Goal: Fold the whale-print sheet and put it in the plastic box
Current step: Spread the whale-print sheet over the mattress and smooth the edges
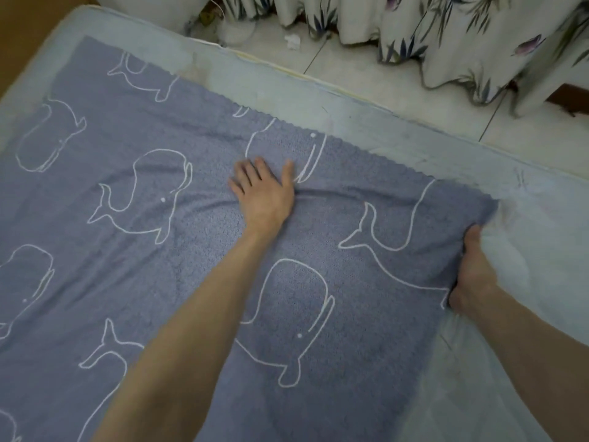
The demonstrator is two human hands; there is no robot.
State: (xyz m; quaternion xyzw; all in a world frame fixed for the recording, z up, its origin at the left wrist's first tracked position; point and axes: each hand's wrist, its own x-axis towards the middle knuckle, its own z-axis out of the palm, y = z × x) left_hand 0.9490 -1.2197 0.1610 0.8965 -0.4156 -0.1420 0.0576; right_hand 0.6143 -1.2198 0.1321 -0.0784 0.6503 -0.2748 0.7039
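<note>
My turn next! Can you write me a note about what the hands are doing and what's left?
Left hand: flat, fingers spread, pressing the whale-print sheet down near its far scalloped edge.
Right hand: gripping the sheet's right edge, fingers tucked under the fabric.
The sheet lies spread, with a few wrinkles, over the pale blue mattress.
Done: sheet laid out; no fold visible yet.
Left: fold it, then put it in the plastic box, which is not in view.
</note>
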